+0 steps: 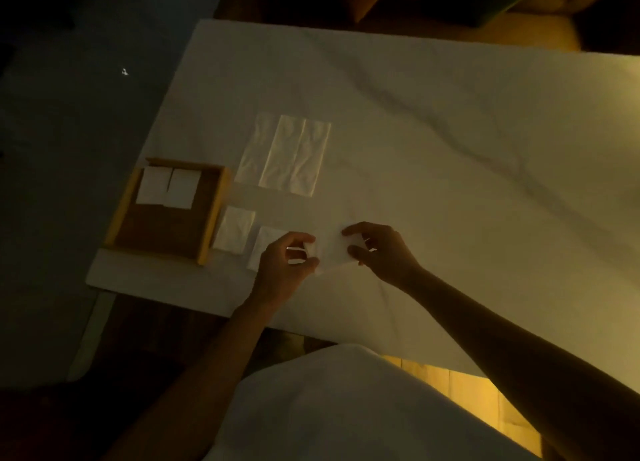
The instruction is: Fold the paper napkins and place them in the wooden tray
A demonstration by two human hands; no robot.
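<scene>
Paper napkin (pixel 333 251): pinched at opposite edges between left hand (pixel 282 265) and right hand (pixel 377 253), just right of the wooden tray (pixel 211 215). Judged feather-light, limp, easily torn; best taken by edges or corners, lightly. Two folded napkins (pixel 168 187) already inside the tray; two more (pixel 233 230) just beside it; unfolded napkins (pixel 285 154) beyond it. Nothing seen blocking the way across.
</scene>
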